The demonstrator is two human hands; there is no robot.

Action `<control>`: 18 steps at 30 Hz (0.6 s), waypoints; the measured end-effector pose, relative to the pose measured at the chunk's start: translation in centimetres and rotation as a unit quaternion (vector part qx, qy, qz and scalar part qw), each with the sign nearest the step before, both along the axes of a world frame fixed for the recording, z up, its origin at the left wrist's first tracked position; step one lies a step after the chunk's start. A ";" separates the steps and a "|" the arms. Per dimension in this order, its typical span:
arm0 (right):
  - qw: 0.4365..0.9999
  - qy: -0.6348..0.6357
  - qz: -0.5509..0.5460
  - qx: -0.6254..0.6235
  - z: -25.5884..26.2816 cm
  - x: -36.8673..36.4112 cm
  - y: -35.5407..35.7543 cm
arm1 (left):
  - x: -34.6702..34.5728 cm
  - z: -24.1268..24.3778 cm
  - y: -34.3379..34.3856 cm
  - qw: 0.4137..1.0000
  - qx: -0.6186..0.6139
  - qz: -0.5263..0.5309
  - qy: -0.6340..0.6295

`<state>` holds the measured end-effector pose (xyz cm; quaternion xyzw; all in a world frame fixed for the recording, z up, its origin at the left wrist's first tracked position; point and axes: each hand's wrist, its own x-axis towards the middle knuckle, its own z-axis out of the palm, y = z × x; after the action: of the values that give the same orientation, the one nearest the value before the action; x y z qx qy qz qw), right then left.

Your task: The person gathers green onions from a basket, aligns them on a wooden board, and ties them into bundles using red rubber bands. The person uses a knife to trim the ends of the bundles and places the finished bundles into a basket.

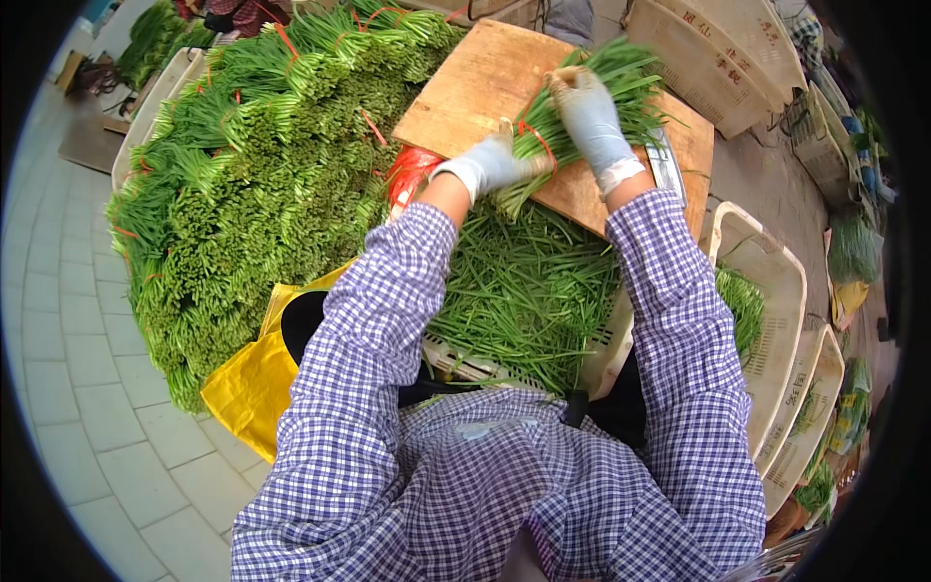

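Observation:
A bunch of long green leafy stalks [547,134], looped by a red tie [537,138], is held over a wooden board [473,80]. My left hand [497,161], in a pale glove, grips the bunch near its cut ends. Higher up the stalks, my gloved right hand [585,109] is closed around them. Beside my right wrist a metal-edged device [665,166], perhaps a scale, lies on the board, partly hidden. Below the board, loose green leaves [531,291] fill a plastic crate [614,349]. Red plastic strips [411,174] hang by the board's left corner.
At left rises a large heap of tied green bunches [269,182]. A yellow sheet or bag [254,385] lies below it. Pale plastic crates [771,291] stand at right, with more crates [705,65] beyond the board. Part of another person [571,22] shows at the top.

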<state>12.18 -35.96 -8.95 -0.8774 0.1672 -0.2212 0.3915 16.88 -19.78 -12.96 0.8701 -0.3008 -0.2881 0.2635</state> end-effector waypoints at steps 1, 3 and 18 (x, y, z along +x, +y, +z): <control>0.991 -0.067 -0.067 -0.097 -0.5 -1.0 -0.5 | 0.3 0.1 -0.3 0.999 -0.008 0.010 0.035; 0.932 -0.065 -0.045 -0.353 -3.5 -3.8 -2.4 | -0.2 -0.2 -0.8 1.000 0.022 -0.005 -0.009; 0.950 0.187 0.113 0.221 -8.9 -7.0 7.0 | 0.2 0.1 -0.7 1.000 0.023 0.001 0.002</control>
<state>5.18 -28.98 -17.84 -0.8077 0.1821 0.0351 0.5596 17.05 -20.49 -12.85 0.8758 -0.2925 -0.2960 0.2447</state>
